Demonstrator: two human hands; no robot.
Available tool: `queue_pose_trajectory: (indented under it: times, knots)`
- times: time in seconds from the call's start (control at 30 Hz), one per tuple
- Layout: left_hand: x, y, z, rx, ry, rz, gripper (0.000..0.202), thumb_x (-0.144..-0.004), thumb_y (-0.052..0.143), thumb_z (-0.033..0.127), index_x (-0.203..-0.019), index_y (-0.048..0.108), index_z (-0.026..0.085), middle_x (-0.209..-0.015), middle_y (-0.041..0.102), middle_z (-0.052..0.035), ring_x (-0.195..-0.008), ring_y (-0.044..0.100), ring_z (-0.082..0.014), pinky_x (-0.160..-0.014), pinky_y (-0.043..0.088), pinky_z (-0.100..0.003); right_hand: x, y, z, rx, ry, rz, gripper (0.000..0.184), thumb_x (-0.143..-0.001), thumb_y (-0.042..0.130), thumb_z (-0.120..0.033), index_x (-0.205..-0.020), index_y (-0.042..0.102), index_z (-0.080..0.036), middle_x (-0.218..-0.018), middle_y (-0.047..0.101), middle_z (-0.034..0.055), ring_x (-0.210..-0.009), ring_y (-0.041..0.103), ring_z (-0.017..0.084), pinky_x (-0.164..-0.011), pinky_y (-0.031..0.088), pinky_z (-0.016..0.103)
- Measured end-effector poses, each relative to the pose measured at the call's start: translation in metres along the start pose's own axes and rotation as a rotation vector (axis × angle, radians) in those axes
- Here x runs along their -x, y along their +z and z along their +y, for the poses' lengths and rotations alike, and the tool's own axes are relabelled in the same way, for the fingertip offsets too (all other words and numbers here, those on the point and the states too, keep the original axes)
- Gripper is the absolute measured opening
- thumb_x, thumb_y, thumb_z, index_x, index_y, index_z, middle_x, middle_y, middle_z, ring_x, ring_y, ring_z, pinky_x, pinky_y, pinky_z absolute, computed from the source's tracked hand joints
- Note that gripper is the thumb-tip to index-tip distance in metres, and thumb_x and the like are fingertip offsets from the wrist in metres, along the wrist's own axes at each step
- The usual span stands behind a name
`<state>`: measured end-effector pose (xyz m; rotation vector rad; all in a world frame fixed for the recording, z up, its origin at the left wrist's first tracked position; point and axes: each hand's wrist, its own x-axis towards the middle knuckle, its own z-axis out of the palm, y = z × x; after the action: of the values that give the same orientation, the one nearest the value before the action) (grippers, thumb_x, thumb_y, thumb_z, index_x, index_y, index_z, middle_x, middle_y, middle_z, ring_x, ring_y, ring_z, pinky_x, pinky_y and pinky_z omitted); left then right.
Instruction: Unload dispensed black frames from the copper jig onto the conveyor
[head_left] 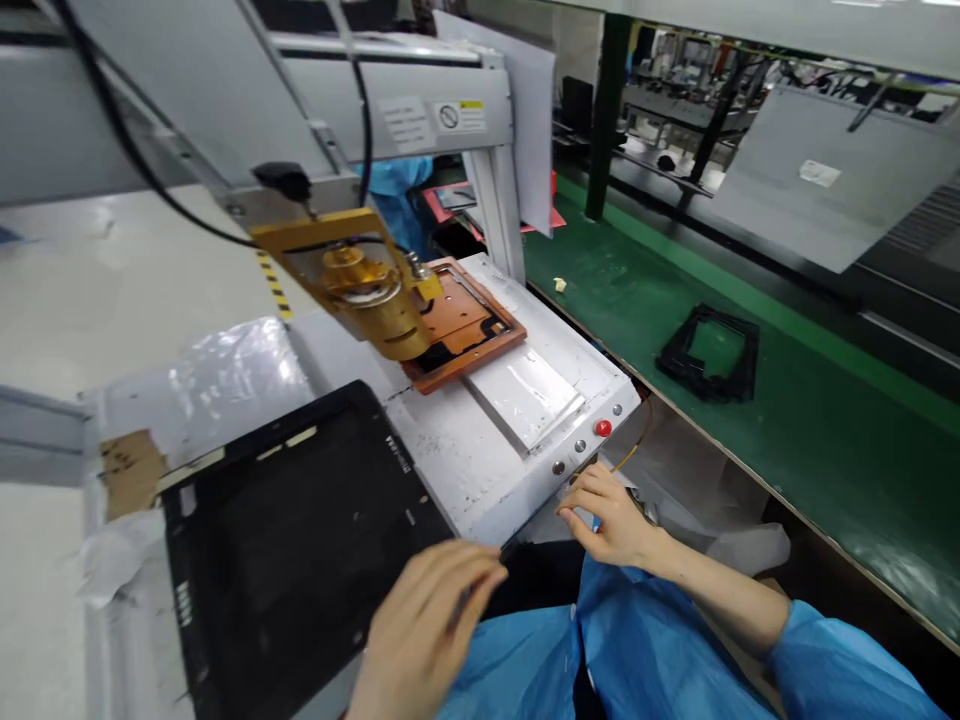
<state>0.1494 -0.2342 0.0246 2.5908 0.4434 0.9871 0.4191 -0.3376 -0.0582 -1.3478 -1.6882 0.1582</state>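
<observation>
My left hand (431, 625) grips the near right corner of a large black panel (300, 540) that lies on the white bench, fingers curled over its edge. My right hand (611, 515) sits just below the front of a white machine base (487, 450), fingers bent and close to its row of buttons, with a red button (602, 428) nearest. Whether it holds anything is unclear. On the machine's bed an orange fixture plate (469, 325) holds a dark part, under a gold-coloured tool head (367, 285).
A green conveyor belt (750, 400) runs along the right with a black frame (711, 352) lying on it. A cardboard scrap (129, 470) and clear plastic film (225, 375) lie left of the panel. Grey machine covers and cables hang above.
</observation>
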Motion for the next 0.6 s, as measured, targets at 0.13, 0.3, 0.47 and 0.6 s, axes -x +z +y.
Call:
queue_pose_trajectory:
  times: [0.13, 0.3, 0.47, 0.6]
  knots:
    - [0.041, 0.071, 0.014, 0.43, -0.205, -0.146, 0.047, -0.127, 0.053, 0.035, -0.083, 0.065, 0.024, -0.075, 0.068, 0.0034, -0.068, 0.064, -0.0114, -0.067, 0.048, -0.028, 0.003, 0.001, 0.009, 0.046, 0.004, -0.004, 0.02, -0.121, 0.06, -0.029, -0.105, 0.07, -0.022, -0.092, 0.075, 0.0053, -0.087, 0.064, 0.022, -0.084, 0.053, 0.043]
    - [0.133, 0.19, -0.033, 0.604, -1.01, -0.597, 0.108, -0.081, 0.035, 0.124, -0.07, 0.07, 0.022, -0.07, 0.07, -0.0124, -0.068, 0.067, -0.0284, -0.072, 0.05, -0.042, -0.022, -0.071, 0.054, 0.351, 0.157, -0.01, 0.024, -0.119, 0.055, -0.028, -0.129, 0.075, -0.019, -0.113, 0.08, 0.013, -0.105, 0.068, 0.028, -0.099, 0.054, 0.047]
    - [0.182, 0.229, -0.078, 0.648, -1.314, -0.499, 0.115, -0.051, 0.052, 0.131, -0.067, 0.072, 0.018, -0.067, 0.066, -0.0141, -0.068, 0.059, -0.0282, -0.073, 0.046, -0.043, -0.04, -0.176, 0.115, 0.911, 0.626, -0.086, 0.051, -0.11, 0.074, -0.032, -0.153, 0.07, -0.005, -0.153, 0.069, 0.0288, -0.14, 0.059, 0.043, -0.121, 0.045, 0.058]
    - [0.19, 0.229, -0.086, 0.674, -1.293, -0.481, 0.112, -0.055, 0.058, 0.128, -0.067, 0.075, 0.018, -0.067, 0.067, -0.013, -0.067, 0.058, -0.0282, -0.074, 0.046, -0.044, -0.033, -0.2, 0.148, 0.961, 0.731, -0.236, 0.036, -0.121, 0.059, -0.025, -0.145, 0.074, -0.004, -0.149, 0.07, 0.0275, -0.134, 0.061, 0.038, -0.117, 0.042, 0.053]
